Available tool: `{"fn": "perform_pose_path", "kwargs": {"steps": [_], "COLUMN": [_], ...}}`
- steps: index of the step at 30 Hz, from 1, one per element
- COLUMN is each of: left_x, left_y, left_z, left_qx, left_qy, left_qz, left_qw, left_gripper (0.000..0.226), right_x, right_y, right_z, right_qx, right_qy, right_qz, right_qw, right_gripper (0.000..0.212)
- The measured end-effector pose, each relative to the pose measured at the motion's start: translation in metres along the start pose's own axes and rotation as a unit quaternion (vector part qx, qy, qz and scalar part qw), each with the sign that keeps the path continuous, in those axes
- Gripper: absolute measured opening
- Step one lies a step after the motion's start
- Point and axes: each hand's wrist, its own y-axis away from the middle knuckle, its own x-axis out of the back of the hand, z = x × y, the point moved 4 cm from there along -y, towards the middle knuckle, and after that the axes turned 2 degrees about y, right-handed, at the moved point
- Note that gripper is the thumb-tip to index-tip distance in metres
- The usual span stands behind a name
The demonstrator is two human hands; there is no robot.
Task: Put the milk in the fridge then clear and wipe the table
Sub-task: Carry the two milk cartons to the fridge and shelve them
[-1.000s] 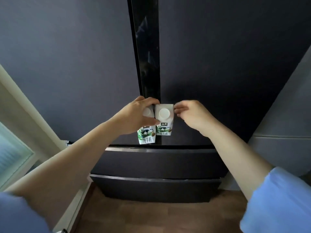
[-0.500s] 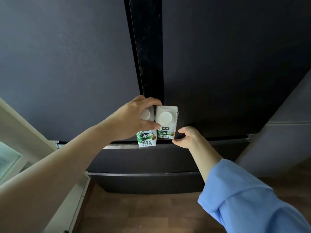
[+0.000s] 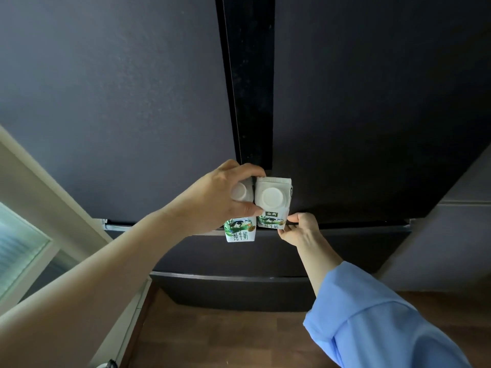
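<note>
Out of a blue sleeve (image 3: 385, 328), the right hand (image 3: 300, 229) curls its fingers under the lower edge of the right fridge door (image 3: 372, 115). Just beside it, the left hand (image 3: 212, 200) grips from above the left milk carton (image 3: 240, 231) and the right milk carton (image 3: 272, 200). The two touch side by side, outside the fridge, before the dark strip (image 3: 249, 88) between its doors.

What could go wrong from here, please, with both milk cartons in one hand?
The left hand alone grips the left milk carton and the right milk carton; the latter looks pinched by thumb and fingertip only, so may slip. The right hand seems to hook fingertips under the right fridge door; that grip could slide off. Both sit close before that door, so swinging it may knock them.
</note>
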Motion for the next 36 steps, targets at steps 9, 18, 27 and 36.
{"fn": "perform_pose_path", "kwargs": {"steps": [9, 18, 27, 36], "left_x": [0.011, 0.065, 0.122, 0.124], "left_y": [0.035, 0.098, 0.161, 0.183], "left_z": [0.033, 0.084, 0.074, 0.081], "left_qx": [0.006, -0.056, -0.051, -0.076], "left_qy": [-0.007, -0.029, -0.041, -0.018], "left_qz": [0.031, 0.067, 0.119, 0.107], "left_qw": [0.999, 0.996, 0.991, 0.991], "left_gripper": [0.056, 0.053, 0.055, 0.053], "right_x": [0.021, -0.010, -0.056, -0.032], "right_y": [0.092, 0.294, 0.384, 0.400], "right_z": [-0.004, -0.045, -0.003, 0.004], "right_qx": [-0.024, 0.333, 0.532, 0.525], "right_qy": [0.123, 0.458, 0.538, 0.435], "right_qz": [-0.009, -0.169, -0.206, -0.117], "right_qw": [0.992, 0.807, 0.620, 0.722], "right_gripper": [0.048, 0.022, 0.067, 0.062]}}
